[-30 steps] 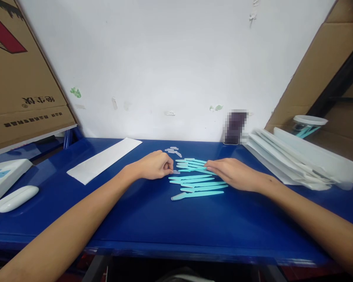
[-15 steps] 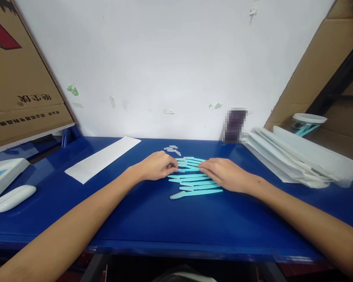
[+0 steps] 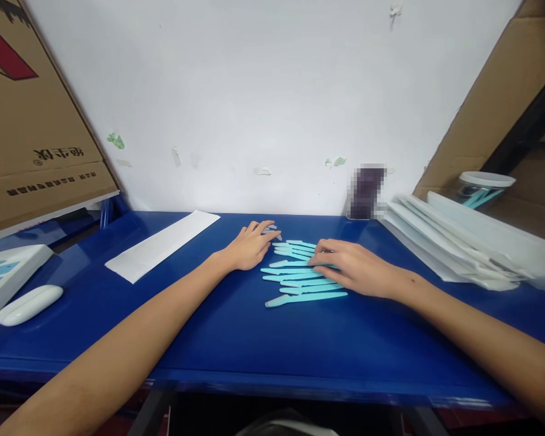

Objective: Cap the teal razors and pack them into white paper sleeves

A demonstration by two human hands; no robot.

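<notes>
Several turquoise eyebrow razors point(image 3: 306, 298) lie in a loose row on the blue table, their blade ends pointing left. My right hand point(image 3: 349, 266) is over their handle ends, its fingers closed on the handle of one eyebrow razor point(image 3: 290, 263) in the middle of the row. Farther back, my left hand point(image 3: 252, 245) is open, fingers stretched over a few small clear blade caps point(image 3: 271, 228). Those fingers partly cover the caps. The right fingers hide some of the razor handles.
A white paper strip point(image 3: 163, 246) lies on the blue table point(image 3: 236, 339) at left, near a white oval case point(image 3: 29, 304) and a white tray point(image 3: 16, 266). White sleeves point(image 3: 458, 242) are stacked at right, beside a lidded jar point(image 3: 485, 181). A blurred dark object point(image 3: 366, 191) leans against the wall.
My left hand has left the razors and moved back to the blade caps, its fingers spreading. My right hand stays at the handles. The view has shifted slightly.
</notes>
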